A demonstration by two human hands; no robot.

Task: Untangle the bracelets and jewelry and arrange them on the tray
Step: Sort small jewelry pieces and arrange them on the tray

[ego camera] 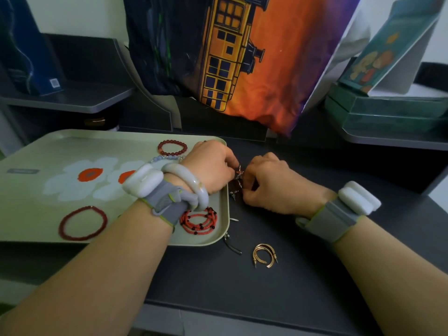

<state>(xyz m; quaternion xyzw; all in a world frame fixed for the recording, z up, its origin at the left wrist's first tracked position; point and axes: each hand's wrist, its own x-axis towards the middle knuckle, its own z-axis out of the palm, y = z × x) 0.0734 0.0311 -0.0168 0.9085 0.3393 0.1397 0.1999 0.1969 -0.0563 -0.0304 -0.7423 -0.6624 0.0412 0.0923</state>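
A pale green tray (36,209) with a flower print lies at the left. On it rest a dark red beaded bracelet (172,148), a thin dark red bracelet (83,223), a coiled red-and-black beaded strand (198,220) and a pale blue beaded bracelet (158,158), partly hidden by my wrist. My left hand (211,166) and my right hand (271,183) meet just right of the tray's edge, both pinching a small tangled piece of jewelry (238,174) with reddish and silver parts. Two gold hoop earrings (264,255) lie on the dark table nearer me.
A small silver piece with a dark cord (230,242) lies by the tray's near right corner. A colourful printed bag (242,59) stands behind the hands. Green boxes (388,110) sit at the back right, a dark shelf (72,98) at the back left.
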